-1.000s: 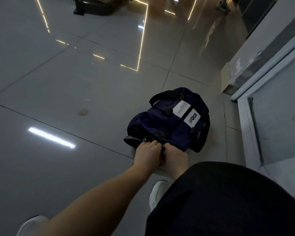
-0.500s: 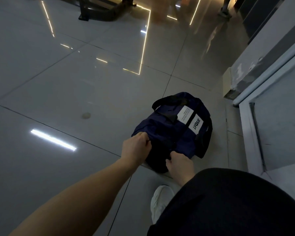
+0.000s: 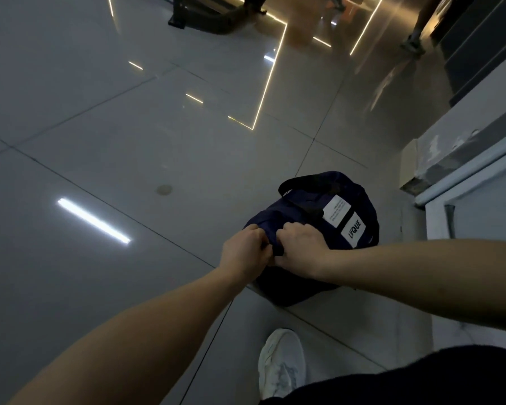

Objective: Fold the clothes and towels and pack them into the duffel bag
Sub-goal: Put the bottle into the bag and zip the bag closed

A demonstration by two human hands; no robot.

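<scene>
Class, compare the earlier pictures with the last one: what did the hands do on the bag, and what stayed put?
The right hand rose from the near end of the bag to its top and met the left hand. Both now grip the fabric there. The bag stayed on the floor.

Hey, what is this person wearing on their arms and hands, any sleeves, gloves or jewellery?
The left forearm and right forearm are bare, with no sleeve in view. The left hand and right hand are ungloved. No watch, ring or bracelet shows in the dim light.

White patch (image 3: 353, 231) on duffel bag (image 3: 298, 211): "LVQUE".
</scene>
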